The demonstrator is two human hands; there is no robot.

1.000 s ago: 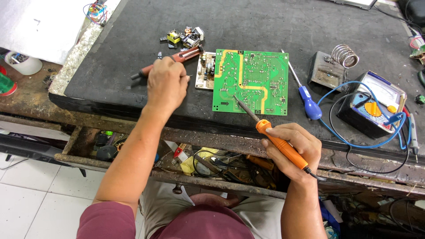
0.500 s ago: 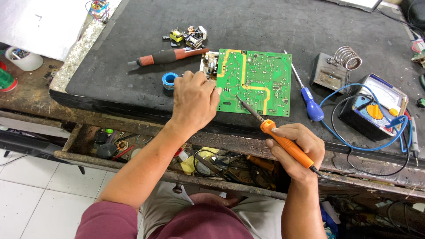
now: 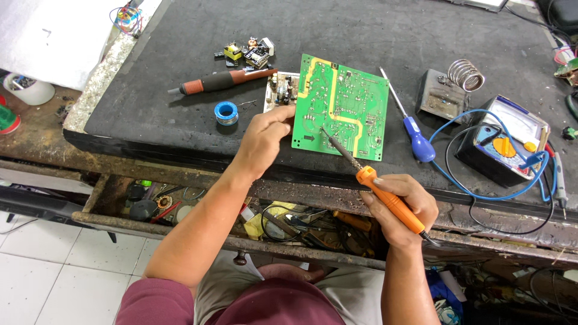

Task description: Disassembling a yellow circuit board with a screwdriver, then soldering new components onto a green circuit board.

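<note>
Both hands reach forward: the left hand [image 3: 263,139] pinched, fingers curled; the right hand [image 3: 400,207] fisted, palm up.

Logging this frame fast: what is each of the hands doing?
Left hand: fingers pinched at the green circuit board edge; what they grip cannot be told.
Right hand: closed around the orange soldering iron.

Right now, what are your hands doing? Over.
Right hand grips the orange soldering iron, tip on the green circuit board. Left hand steadies the board's left edge. Blue screwdriver lies just right of it.
</note>
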